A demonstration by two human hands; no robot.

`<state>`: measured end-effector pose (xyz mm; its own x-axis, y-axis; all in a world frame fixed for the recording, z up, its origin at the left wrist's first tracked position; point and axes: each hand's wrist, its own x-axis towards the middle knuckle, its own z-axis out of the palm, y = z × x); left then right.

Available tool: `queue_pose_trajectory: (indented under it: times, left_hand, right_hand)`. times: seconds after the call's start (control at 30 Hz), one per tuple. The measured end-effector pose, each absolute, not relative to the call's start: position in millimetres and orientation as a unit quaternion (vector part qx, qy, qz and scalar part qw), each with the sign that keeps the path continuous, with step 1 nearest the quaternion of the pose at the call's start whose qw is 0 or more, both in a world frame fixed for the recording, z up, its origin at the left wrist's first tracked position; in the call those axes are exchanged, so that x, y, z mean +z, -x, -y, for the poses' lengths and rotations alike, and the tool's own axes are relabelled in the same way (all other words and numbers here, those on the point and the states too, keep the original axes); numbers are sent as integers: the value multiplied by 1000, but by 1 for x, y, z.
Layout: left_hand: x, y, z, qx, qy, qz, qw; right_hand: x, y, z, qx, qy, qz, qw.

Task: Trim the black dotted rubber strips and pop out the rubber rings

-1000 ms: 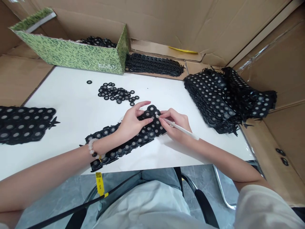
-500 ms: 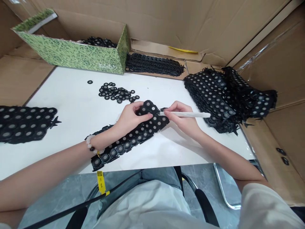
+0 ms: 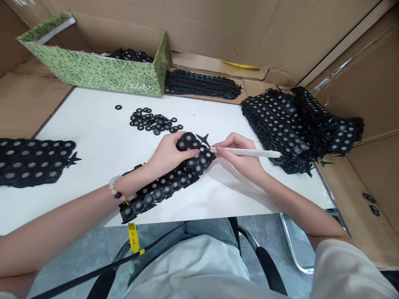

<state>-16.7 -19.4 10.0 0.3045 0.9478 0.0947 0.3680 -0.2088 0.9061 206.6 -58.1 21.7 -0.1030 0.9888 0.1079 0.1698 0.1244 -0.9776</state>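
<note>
A black rubber sheet (image 3: 158, 194) of joined rings with pale grey centres slants across the white table. My left hand (image 3: 171, 151) is closed on its upper end, thumb on top and fingers underneath. Between the fingertips of my right hand (image 3: 238, 155) is a slim white pen-like tool (image 3: 255, 152), held almost level. Its tip meets the sheet's right edge; the exact contact is too small to make out. A thin star-shaped black scrap (image 3: 203, 139) sticks up at that edge, just above the tip.
Loose black rings (image 3: 154, 120) lie in a cluster beyond my left hand. Another ring sheet (image 3: 34, 162) is at the left. Stacked sheets (image 3: 277, 124) fill the right side. Behind stand a green patterned box (image 3: 102, 74) holding black pieces and a flat black stack (image 3: 202, 84). Cardboard walls surround the table.
The sheet's upper end has shifted slightly left and tilted in my left hand. The star-shaped scrap now shows above the edge. The white tool has moved slightly right.
</note>
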Motion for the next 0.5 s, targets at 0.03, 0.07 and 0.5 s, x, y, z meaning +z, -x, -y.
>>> queue_pose_trajectory:
  times: [0.03,0.07,0.5]
  left_hand:
    - [10,17,19,351,-697,-471,411]
    - [11,16,19,350,-700,-467,411]
    - [13,14,24,352,-685,-456,446]
  right_hand:
    - [21,-206,58,450,485,588,465]
    - [21,-206,58,453,483,584,471]
    - [22,-204,58,485,462,572,473]
